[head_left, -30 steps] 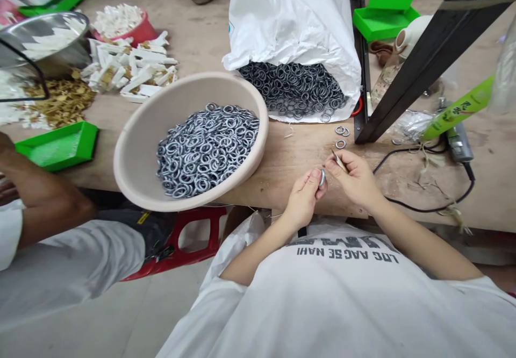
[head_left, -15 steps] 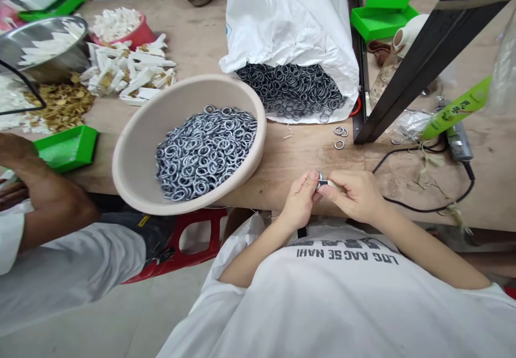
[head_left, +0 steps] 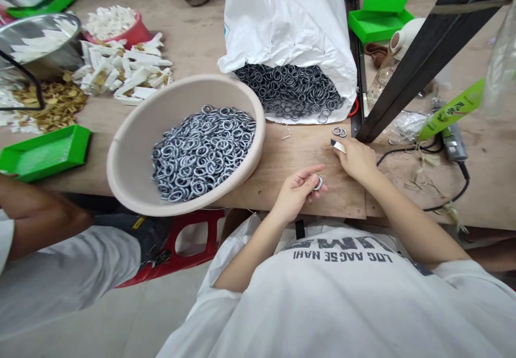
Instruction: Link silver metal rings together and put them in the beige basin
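My left hand (head_left: 299, 191) pinches one grey ring (head_left: 318, 183) between thumb and fingers, above the table's front edge. Farther right, my right hand (head_left: 358, 159) is closed around a short white tool with a dark tip (head_left: 339, 146), which points left. Its fingertips are down by the tabletop, hidden under the hand. Just beyond it lie a couple of loose rings (head_left: 339, 131). To the left stands a beige basin (head_left: 131, 148) with a heap of grey rings (head_left: 205, 154). Darker rings (head_left: 290, 90) spill from the mouth of a white sack (head_left: 286, 30).
A black metal post (head_left: 403, 78) slants up at the right, beside a corded grey device (head_left: 454, 144) and a green packet (head_left: 453, 109). At left, a co-worker's arm (head_left: 44, 213) is near a green tray (head_left: 48, 154). White pieces (head_left: 124, 70) lie behind the basin.
My hands have parted. The right has moved away and right with the white tool to the loose rings; the nearest loose ring no longer shows. My left hand keeps a ring.
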Available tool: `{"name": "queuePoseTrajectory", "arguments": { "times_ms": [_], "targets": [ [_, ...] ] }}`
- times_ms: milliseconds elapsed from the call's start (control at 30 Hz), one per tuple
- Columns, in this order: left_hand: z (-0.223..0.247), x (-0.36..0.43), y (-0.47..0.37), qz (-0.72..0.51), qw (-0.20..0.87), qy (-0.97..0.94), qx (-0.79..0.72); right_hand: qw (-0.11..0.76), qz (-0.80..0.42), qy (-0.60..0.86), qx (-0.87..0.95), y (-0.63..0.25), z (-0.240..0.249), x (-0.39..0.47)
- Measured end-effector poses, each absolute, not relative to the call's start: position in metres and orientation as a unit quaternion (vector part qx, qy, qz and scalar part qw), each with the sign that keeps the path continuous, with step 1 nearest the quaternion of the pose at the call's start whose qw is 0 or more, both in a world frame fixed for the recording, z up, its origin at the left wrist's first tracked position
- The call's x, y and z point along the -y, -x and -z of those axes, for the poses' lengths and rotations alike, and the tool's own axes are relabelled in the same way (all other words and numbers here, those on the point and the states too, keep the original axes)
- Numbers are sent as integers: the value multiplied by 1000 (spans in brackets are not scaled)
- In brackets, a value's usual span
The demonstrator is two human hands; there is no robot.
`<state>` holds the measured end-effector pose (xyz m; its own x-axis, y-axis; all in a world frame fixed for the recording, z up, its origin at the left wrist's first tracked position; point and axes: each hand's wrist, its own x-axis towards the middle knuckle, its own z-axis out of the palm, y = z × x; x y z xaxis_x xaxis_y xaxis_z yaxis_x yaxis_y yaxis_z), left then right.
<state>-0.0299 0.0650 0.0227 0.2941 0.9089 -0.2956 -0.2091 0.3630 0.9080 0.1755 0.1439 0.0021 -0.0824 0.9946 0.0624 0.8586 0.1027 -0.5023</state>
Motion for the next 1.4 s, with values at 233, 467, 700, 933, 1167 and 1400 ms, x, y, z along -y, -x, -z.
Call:
{"name": "queuePoseTrajectory", "arguments": {
  "times_ms": [233, 467, 700, 933, 1167, 1400],
  "targets": [
    [-18, -71, 19, -450, 628, -433, -464, 315, -677, 433, 505, -151, -42, -100],
    [-27, -65, 9, -461, 651, -415, -438, 403, -558, 447, 571, -141, -45, -76],
    [-34, -59, 6, -459, 692, -350, -433, 397, -408, 486, 663, -144, -44, -75],
    [-36, -58, 6, -487, 677, -306, -459, 287, -221, 454, 814, -148, -54, -57],
    [-42, -54, 4, -477, 697, -301, -443, 279, -199, 462, 819, -148, -56, -54],
    [-47, -52, 3, -470, 713, -279, -438, 285, -201, 461, 816, -150, -58, -50]
  ]
}}
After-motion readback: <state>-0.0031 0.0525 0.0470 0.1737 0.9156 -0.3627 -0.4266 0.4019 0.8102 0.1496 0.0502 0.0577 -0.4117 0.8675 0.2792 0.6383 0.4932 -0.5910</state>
